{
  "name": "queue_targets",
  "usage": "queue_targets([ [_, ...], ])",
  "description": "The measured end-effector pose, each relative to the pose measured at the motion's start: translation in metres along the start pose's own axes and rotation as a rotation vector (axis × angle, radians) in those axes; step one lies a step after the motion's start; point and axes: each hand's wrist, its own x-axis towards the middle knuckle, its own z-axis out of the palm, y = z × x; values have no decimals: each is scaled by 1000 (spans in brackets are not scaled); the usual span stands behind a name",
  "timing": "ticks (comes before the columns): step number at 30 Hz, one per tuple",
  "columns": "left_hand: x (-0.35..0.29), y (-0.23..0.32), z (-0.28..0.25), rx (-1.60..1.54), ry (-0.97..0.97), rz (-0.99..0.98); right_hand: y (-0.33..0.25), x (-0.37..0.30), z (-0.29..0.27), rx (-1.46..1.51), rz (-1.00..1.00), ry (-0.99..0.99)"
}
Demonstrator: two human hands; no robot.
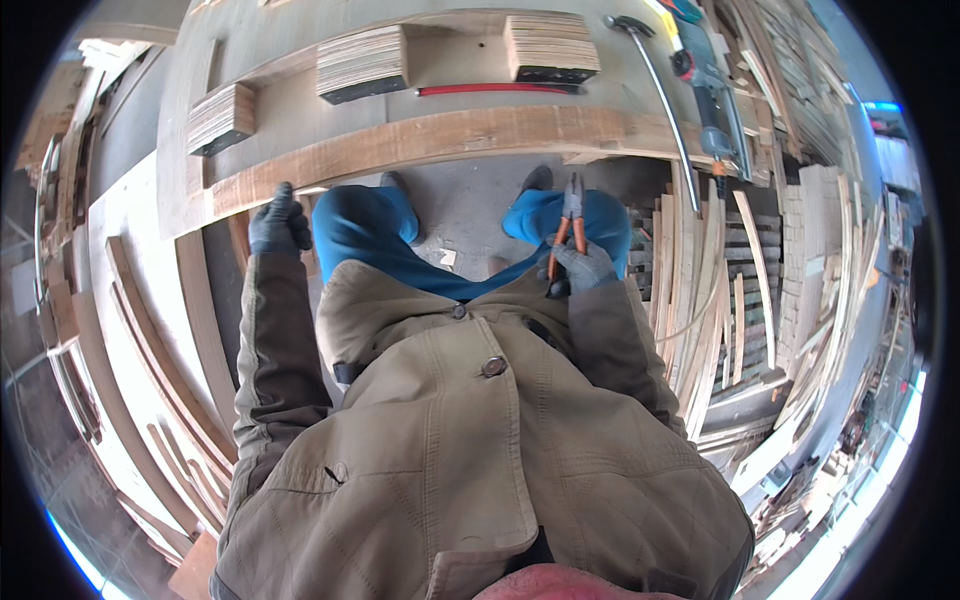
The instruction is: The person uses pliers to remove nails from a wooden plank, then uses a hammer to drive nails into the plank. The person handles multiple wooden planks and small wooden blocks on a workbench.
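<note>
My left hand [279,226], in a dark grey glove, is closed in a fist with its thumb up. It sits beside the near edge of a long wooden board [400,143], at that board's left end. Whatever may be inside the fist is hidden. A pair of pliers [572,204] with orange handles points away from me above my right thigh. My gloved right hand [584,266] is closed around the lower part of those handles. Beyond the long board, a thin red bar [490,90] lies on the worktable [270,50].
Layered plywood blocks [360,62] stand along the worktable. A hammer [655,78] lies at the right, its handle overhanging the edge, beside a power tool [708,105]. Wood strips [690,290] are piled to my right. Long boards [165,350] lie to my left.
</note>
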Motion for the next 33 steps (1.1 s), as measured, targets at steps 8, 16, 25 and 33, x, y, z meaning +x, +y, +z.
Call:
queue_targets([
  [8, -38, 14, 24, 781, -33, 1093, -16, -17, -8, -103, -98, -60],
  [16, -28, 46, 75, 1255, -260, 1278, -36, -36, -2, -196, -183, -118],
  [25, 1, 43, 87, 1280, -322, 1208, -73, -38, 15, -558, -479, 46],
  [33, 5, 32, 94, 1347, -264, 1087, -172, -1, 40, -1013, -752, 305],
])
